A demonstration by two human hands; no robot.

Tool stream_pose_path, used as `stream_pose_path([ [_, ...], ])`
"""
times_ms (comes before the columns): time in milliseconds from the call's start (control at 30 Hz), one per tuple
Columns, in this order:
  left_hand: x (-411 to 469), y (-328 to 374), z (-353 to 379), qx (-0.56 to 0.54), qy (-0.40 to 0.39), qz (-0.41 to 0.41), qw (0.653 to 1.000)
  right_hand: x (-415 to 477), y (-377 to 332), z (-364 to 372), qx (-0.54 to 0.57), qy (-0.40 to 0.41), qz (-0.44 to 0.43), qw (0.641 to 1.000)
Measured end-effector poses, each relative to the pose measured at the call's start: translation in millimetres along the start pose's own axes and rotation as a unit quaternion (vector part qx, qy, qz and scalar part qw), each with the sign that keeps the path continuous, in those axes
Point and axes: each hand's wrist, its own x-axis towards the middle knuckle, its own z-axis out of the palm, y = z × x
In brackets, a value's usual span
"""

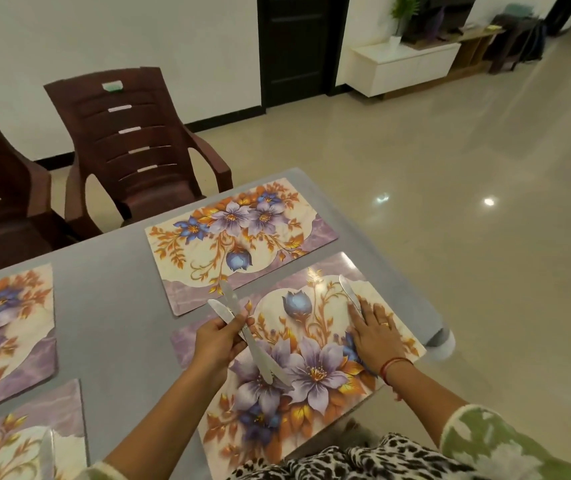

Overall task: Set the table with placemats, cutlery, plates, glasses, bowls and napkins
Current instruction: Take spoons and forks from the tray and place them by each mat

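Several floral placemats lie on the grey table. The nearest placemat is under both my hands. My left hand is closed around two silver knives, which cross in my grip and stick out above and below it. My right hand rests flat, fingers spread, on the right side of this mat, its fingertips on the handle of a third knife lying along the mat's right edge. Another placemat lies just beyond. At the lower left, a further knife lies on a mat.
Two dark brown plastic chairs stand at the table's far side. A fourth placemat is at the left edge. The table's right corner drops off to a glossy tiled floor. A white cabinet and a dark door stand far back.
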Motion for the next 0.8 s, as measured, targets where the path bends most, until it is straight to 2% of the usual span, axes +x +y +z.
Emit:
stream_pose_path([
  [200,26.7,10.3,58.1,0.008,0.010,0.021,1.000,14.0,12.2,-7.2,0.006,0.064,-0.034,0.997],
  [300,38.3,9.4,98.8,-0.009,0.021,0.024,0.999,38.4,37.0,-29.9,0.073,0.152,-0.106,0.980],
  [367,45.5,6.8,131.1,-0.024,0.022,0.018,0.999,59.7,55.2,-51.2,0.195,0.180,-0.144,0.953],
  [400,47.1,6.4,148.4,-0.028,0.019,0.009,0.999,70.8,64.5,-66.3,0.281,0.150,-0.152,0.936],
  [467,48.0,4.4,181.7,-0.036,-0.003,-0.001,0.999,88.1,77.1,-93.7,0.433,0.029,-0.152,0.888],
  [500,47.8,3.4,199.1,-0.037,-0.016,-0.007,0.999,94.7,81.3,-104.3,0.475,-0.030,-0.153,0.866],
  [567,46.3,5.3,232.2,-0.029,-0.043,-0.012,0.999,104.3,88.2,-116.8,0.538,-0.082,-0.157,0.824],
  [633,46.9,9.0,258.7,-0.022,-0.068,-0.010,0.997,108.8,94.8,-122.6,0.571,-0.078,-0.143,0.805],
  [800,59.9,20.6,309.2,-0.008,-0.099,0.005,0.995,130.7,128.4,-127.2,0.594,-0.021,-0.063,0.801],
])
